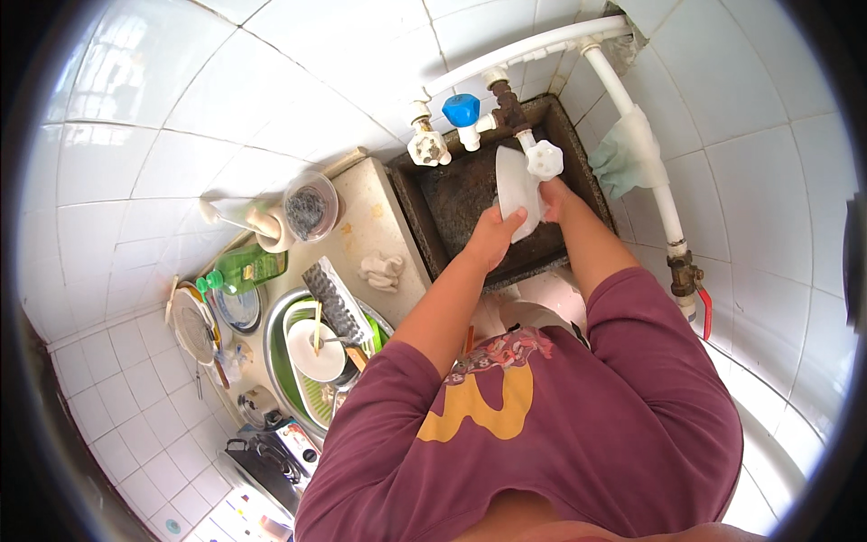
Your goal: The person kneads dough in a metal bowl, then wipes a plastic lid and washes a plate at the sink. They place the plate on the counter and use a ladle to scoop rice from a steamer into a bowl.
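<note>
Over the dark stone sink, a white translucent container is tilted on its side between both hands. My left hand grips its near left edge, with the thumb on the outer wall. On its right side, my right hand holds it, the fingers partly hidden behind the container and a white tap handle. That handle hangs just above the container. Whether water is running cannot be told.
A blue-handled valve and white pipe run above the sink. On the left counter lie a crumpled white cloth, a metal grater, a basin of dishes, a green bottle and a mortar. A greenish cloth hangs at right.
</note>
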`<move>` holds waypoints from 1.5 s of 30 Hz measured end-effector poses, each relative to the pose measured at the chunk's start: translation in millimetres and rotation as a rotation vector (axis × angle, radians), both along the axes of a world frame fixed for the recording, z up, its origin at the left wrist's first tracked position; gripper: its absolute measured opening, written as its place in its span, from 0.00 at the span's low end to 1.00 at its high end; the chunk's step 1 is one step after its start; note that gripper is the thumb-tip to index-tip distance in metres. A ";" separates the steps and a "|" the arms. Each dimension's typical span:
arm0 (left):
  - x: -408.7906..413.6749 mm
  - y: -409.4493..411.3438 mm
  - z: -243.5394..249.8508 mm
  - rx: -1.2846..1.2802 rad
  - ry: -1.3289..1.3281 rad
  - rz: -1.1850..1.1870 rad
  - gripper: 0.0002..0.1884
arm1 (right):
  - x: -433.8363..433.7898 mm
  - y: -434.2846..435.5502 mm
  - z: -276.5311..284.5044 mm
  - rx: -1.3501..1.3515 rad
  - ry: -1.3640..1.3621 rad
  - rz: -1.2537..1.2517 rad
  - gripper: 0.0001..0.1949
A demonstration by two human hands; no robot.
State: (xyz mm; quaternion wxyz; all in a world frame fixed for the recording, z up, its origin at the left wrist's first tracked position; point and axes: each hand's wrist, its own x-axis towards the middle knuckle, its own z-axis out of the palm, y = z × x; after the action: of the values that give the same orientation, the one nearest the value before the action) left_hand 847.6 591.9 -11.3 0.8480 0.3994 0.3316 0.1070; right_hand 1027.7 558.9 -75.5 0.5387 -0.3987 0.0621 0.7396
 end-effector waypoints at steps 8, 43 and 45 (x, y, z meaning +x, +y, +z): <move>41.8 12.6 1.0 -0.236 -0.115 0.238 0.19 | -53.7 -19.0 -4.6 -0.053 0.238 -0.695 0.29; 75.4 20.5 -7.7 -0.559 0.338 0.741 0.39 | -79.4 -35.0 64.4 -0.083 -0.112 -0.339 0.29; 74.5 22.5 -6.4 -0.598 0.308 0.697 0.39 | -75.3 -37.0 73.7 -0.023 -0.149 -0.309 0.27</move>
State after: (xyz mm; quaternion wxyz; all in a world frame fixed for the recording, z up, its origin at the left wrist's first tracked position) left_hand 922.1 614.4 -17.7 0.7804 0.0143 0.5835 0.2244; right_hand 952.5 521.9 -1.7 0.6445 -0.4443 0.0913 0.6155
